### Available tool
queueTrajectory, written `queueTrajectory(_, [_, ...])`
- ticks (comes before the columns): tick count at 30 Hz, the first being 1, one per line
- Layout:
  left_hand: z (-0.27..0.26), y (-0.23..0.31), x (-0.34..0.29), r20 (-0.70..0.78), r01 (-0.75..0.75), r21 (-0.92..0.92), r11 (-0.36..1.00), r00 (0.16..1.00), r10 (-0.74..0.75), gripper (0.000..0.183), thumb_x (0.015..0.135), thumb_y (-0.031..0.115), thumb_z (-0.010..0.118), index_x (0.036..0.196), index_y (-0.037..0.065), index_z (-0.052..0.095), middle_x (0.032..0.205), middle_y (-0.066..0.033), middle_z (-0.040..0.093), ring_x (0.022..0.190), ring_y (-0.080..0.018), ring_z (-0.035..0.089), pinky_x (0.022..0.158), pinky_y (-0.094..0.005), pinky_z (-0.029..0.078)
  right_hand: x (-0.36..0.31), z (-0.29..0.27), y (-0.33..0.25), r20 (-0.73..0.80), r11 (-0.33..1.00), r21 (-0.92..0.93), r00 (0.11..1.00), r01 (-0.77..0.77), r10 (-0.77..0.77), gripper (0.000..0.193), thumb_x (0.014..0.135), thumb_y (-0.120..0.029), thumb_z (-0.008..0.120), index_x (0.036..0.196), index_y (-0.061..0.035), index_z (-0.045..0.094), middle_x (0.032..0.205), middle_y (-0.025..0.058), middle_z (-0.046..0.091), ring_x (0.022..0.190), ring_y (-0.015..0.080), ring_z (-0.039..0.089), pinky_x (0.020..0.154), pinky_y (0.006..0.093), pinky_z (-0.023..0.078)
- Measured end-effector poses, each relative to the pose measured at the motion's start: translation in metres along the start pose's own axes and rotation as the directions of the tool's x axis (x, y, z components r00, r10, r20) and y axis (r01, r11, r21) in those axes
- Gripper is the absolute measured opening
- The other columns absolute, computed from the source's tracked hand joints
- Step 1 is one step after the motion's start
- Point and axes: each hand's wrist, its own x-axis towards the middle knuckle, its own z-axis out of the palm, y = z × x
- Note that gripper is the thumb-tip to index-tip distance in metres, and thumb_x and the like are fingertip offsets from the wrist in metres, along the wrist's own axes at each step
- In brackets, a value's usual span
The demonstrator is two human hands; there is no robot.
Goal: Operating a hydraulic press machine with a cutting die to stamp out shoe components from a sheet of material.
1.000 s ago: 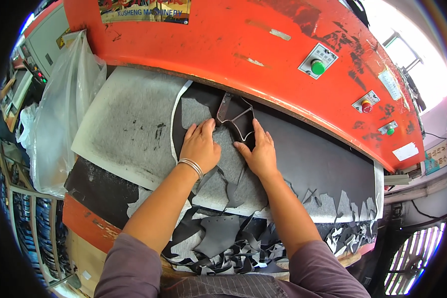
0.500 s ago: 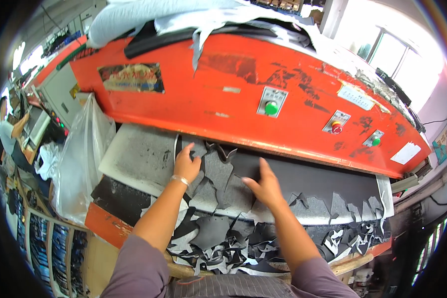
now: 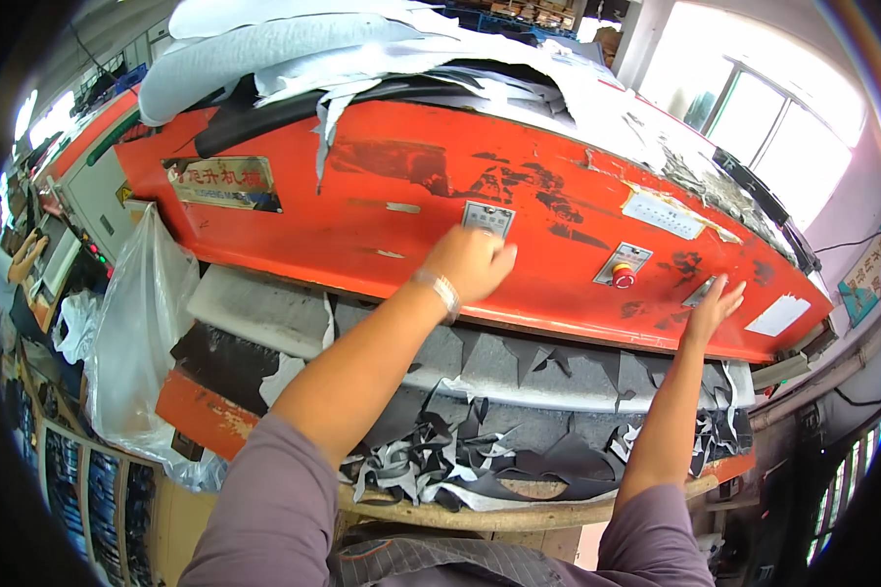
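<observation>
Nearest, dark scraps (image 3: 440,460) heap above a wooden rail (image 3: 529,516). Beyond, at the red machine (image 3: 392,235), the left hand (image 3: 468,262) curls loosely over a control plate (image 3: 487,216), its grip hidden; the right hand (image 3: 719,305), fingers spread, overlaps a 2nd plate (image 3: 696,293), holding nothing visible. They're wide apart, presumably because the controls are! 1 red button (image 3: 624,278) sits between. Off left, a gold nameplate (image 3: 227,183) shows red characters and smaller lettering.

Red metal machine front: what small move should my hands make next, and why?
Perhaps push both hands gently inward together: the left hand is at the rectangular grey metal plate, the right hand at a smaller grey metal plate, and neither is under the red metal machine front. Any pressing is hidden.
</observation>
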Motion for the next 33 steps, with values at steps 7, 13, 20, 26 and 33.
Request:
queueTrajectory(7, [-0.015, -0.002, -0.270, 0.367, 0.318, 0.165, 0.934, 0.859, -0.357, 0.033, 0.088, 0.037, 0.055, 0.077, 0.008, 0.065, 0.077, -0.0122, 0.062, 0.073, -0.0318, 0.061, 0.065, -0.0415, 0.049, -0.232, -0.153, -0.086, 0.986, 0.974, 0.165, 0.012, 0.156, -0.169, 0.044, 0.075, -0.036, 0.075, 0.104, -0.0035, 0.067, 0.098, 0.0180, 0.066, 0.093, 0.0340, 0.062, 0.083, 0.0397, 0.049])
queueTrajectory(13, [0.005, 0.035, -0.347, 0.235, 0.167, 0.318, 0.933, 0.940, -0.248, 0.029, 0.081, 0.038, 0.064, 0.077, 0.009, 0.066, 0.080, -0.0079, 0.059, 0.080, -0.0281, 0.057, 0.067, -0.0397, 0.049, -0.362, -0.187, -0.150, 0.937, 0.801, 0.343, -0.120, 0.491, -0.328, 0.044, 0.065, -0.034, 0.077, 0.094, -0.0055, 0.061, 0.086, 0.0098, 0.059, 0.083, 0.0278, 0.059, 0.069, 0.0350, 0.051])
queueTrajectory(20, [0.008, 0.026, -0.353, 0.081, 0.171, 0.314, 0.934, 0.975, -0.206, 0.028, 0.075, 0.036, 0.067, 0.066, 0.010, 0.060, 0.073, -0.0056, 0.055, 0.074, -0.0252, 0.056, 0.061, -0.0380, 0.048, -0.370, -0.181, -0.156, 0.965, 0.814, 0.251, -0.069, 0.524, -0.254, 0.040, 0.060, -0.033, 0.080, 0.085, -0.0084, 0.062, 0.082, 0.0064, 0.058, 0.081, 0.0232, 0.061, 0.063, 0.0342, 0.052])
queueTrajectory(26, [-0.016, 0.001, -0.341, 0.364, 0.162, 0.177, 0.971, 0.906, -0.217, 0.032, 0.079, 0.041, 0.066, 0.085, 0.010, 0.070, 0.080, -0.0066, 0.060, 0.081, -0.0256, 0.058, 0.066, -0.0359, 0.050, -0.322, -0.138, -0.152, 0.847, 0.897, 0.200, -0.530, 0.395, 0.045, 0.044, 0.074, -0.048, 0.071, 0.101, -0.0129, 0.069, 0.093, 0.0086, 0.068, 0.086, 0.0284, 0.067, 0.073, 0.0379, 0.053])
queueTrajectory(33, [-0.067, -0.037, -0.261, 0.453, 0.355, -0.299, 0.886, 0.870, -0.196, 0.026, 0.089, 0.029, 0.062, 0.104, 0.009, 0.068, 0.090, -0.0093, 0.066, 0.078, -0.0235, 0.063, 0.069, -0.0317, 0.050, -0.288, 0.097, -0.210, 0.980, 0.948, 0.166, 0.066, 0.270, -0.190, 0.060, 0.084, -0.055, 0.059, 0.113, -0.0021, 0.062, 0.115, 0.0209, 0.062, 0.107, 0.0369, 0.059, 0.091, 0.0433, 0.046])
